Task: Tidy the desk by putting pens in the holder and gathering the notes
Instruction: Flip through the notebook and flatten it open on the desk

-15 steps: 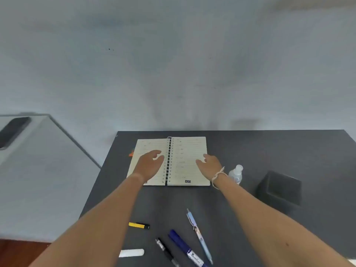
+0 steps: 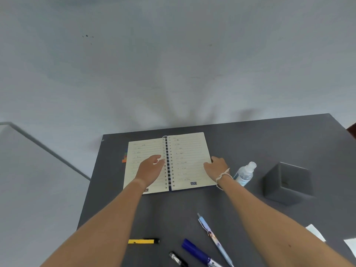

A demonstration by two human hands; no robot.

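an open spiral notebook (image 2: 169, 162) lies at 12 o'clock on the dark grey counter (image 2: 269, 143), near its far edge. the left hand (image 2: 151, 168) rests on the left page, its fingers (image 2: 159, 158) loosely extended toward the spiral binding and holding nothing. the right hand (image 2: 216, 166) sits at the notebook's right edge, at 3 o'clock of the book; whether its fingers grip the page edge or only touch it cannot be told. coloured sticky tabs (image 2: 124, 158) poke out at the notebook's 9 o'clock side. a small clear bottle (image 2: 244, 174) stands just beside the right wrist, and the dark square holder (image 2: 287, 183) stands farther toward 3 o'clock. near the 6 o'clock edge lie a yellow marker (image 2: 143, 241), a black pen (image 2: 178, 259), a dark blue marker (image 2: 198, 253) and a light blue pen (image 2: 213, 237), apart from each other. white paper notes (image 2: 316, 232) lie at 4 o'clock.
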